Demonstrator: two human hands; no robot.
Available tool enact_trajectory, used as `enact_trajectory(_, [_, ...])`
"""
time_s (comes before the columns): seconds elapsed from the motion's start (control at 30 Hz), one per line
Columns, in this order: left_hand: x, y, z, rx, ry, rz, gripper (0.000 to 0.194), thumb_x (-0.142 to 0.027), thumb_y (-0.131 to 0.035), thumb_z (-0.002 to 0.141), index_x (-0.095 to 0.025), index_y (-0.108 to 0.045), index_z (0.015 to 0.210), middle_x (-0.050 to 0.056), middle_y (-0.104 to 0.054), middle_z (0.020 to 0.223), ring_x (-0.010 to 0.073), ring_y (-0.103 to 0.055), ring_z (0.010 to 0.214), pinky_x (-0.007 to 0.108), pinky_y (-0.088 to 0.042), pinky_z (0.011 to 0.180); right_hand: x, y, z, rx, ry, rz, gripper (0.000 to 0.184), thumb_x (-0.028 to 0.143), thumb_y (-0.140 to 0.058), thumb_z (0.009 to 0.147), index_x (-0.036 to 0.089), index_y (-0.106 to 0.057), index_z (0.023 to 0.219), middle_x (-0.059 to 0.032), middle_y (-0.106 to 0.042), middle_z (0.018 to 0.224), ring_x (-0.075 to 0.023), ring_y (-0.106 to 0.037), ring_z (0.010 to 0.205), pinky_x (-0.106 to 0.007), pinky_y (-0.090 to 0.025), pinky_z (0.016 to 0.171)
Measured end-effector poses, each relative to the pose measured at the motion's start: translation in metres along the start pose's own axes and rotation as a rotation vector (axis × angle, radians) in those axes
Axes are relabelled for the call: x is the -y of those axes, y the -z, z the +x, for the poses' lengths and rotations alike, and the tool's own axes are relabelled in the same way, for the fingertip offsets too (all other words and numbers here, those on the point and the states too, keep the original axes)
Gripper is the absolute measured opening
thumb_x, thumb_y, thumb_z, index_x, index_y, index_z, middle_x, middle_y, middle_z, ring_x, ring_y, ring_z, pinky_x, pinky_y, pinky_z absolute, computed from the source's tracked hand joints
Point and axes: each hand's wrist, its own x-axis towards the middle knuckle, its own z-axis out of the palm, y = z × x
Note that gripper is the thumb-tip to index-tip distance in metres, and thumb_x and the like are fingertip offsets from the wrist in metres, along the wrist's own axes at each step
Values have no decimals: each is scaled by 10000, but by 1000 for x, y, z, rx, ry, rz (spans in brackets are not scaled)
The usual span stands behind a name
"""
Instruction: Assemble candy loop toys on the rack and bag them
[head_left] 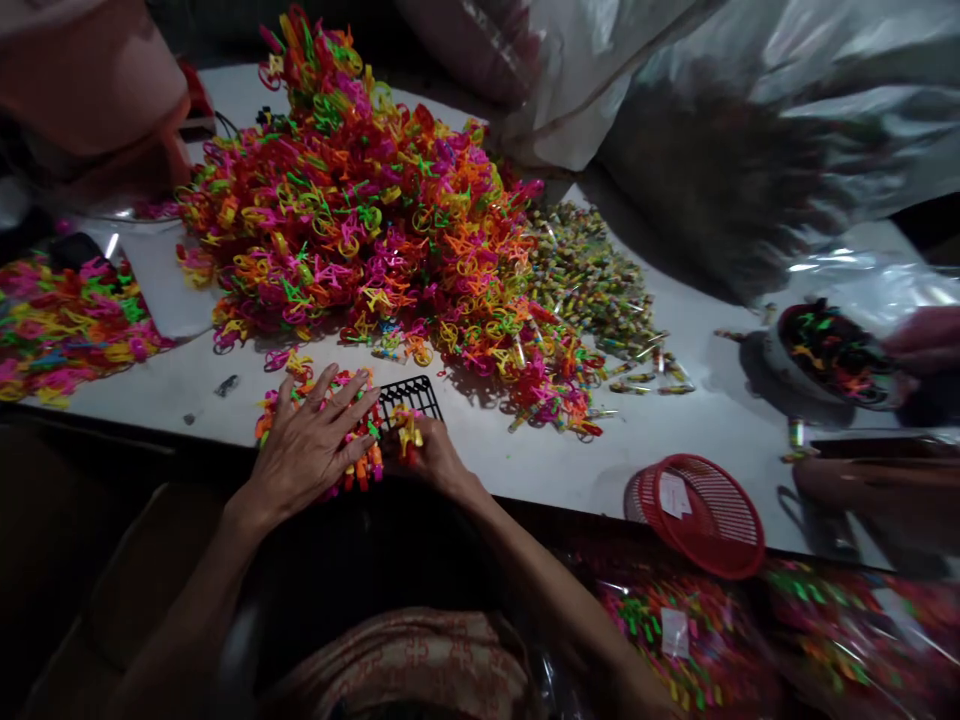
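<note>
My left hand (304, 445) lies flat with its fingers spread over a cluster of small bright plastic pieces (367, 468) at the table's front edge. Under and beside these pieces is a black slotted rack (420, 392), its right part showing bare bars. At the rack's front right, my right hand (439, 455) is closed round a yellow plastic piece (409, 432); its fingertips are partly hidden. Just beyond both hands rises a large heap of bright plastic pieces (360, 210), many with rings, in pink, orange, yellow, red and green.
Small clear tubes (592, 280) with coloured contents lie right of the heap. A red basket (701, 515) tilts at the front edge. Another person's hand (926, 340) is by a bowl (787, 375) of pieces. Large plastic bags (720, 150) stand behind; filled bags (690, 640) lie below.
</note>
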Motion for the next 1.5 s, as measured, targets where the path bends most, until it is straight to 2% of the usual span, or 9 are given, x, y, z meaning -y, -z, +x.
enact_trajectory(0.23, [7,-8,-1,-83,-35,-22,535,-500,-300,940,-287,-427,1414,74,-441,1473,342,-295,1409,643,-137,1118,23,-1,2,170,-78,-367,109,241,-621,818,187,-661,904,-47,-629,914,-153,-563,735,-239,-377,617])
enact_trajectory(0.33, [9,-10,-3,-85,-52,-3,523,-494,-295,942,-297,-442,1403,63,-439,1475,340,-302,1406,634,-147,1118,17,48,-2,-12,-87,-361,146,257,-631,820,187,-677,940,-46,-630,875,-166,-578,791,-243,-403,667])
enact_trajectory(0.43, [9,-12,-5,-89,-56,28,505,-488,-298,943,-306,-467,1383,58,-450,1469,325,-307,1406,617,-148,1125,9,125,-3,-437,-254,-594,211,246,-527,880,165,-682,998,-94,-632,964,-195,-570,850,-284,-404,725])
enact_trajectory(0.53, [7,-14,-2,-95,-65,42,486,-484,-302,945,-318,-489,1362,55,-472,1453,313,-341,1389,623,-149,1121,4,187,6,-452,-440,-799,234,232,-556,842,159,-689,1019,-114,-634,1009,-211,-571,839,-286,-394,681])
enact_trajectory(0.67, [1,-13,8,-104,-42,59,494,-478,-290,948,-301,-488,1366,77,-459,1460,336,-341,1384,680,-128,1096,-3,216,23,-343,-480,-921,296,213,-562,826,217,-676,1099,-87,-632,1121,-194,-585,884,-254,-381,649])
enact_trajectory(0.8, [-10,-11,17,-80,8,64,505,-482,-307,945,-270,-494,1363,99,-447,1467,349,-367,1369,682,-179,1083,-14,212,31,-203,-518,-970,207,269,-537,870,219,-715,964,-69,-669,1078,-193,-602,922,-237,-365,636])
enact_trajectory(1.13, [-16,-13,14,-96,-17,78,466,-439,-361,941,-232,-530,1323,102,-444,1469,332,-384,1362,627,-279,1078,-1,172,-8,-788,7,-832,261,265,-432,943,158,-661,879,-97,-650,946,-163,-586,782,-247,-386,634])
enact_trajectory(1.37, [-18,-7,15,-65,-3,85,482,-439,-369,943,-219,-496,1353,95,-413,1490,335,-359,1378,636,-269,1085,3,36,-20,-379,72,-849,231,189,-501,898,169,-615,698,-40,-593,689,-119,-502,574,-259,-279,545])
enact_trajectory(1.5, [-19,-5,15,-59,-3,85,485,-444,-354,948,-219,-493,1355,92,-396,1500,332,-348,1384,633,-273,1085,-3,28,-29,-258,-1,-632,216,367,-583,884,170,-639,813,-53,-629,815,-140,-579,689,-238,-342,596])
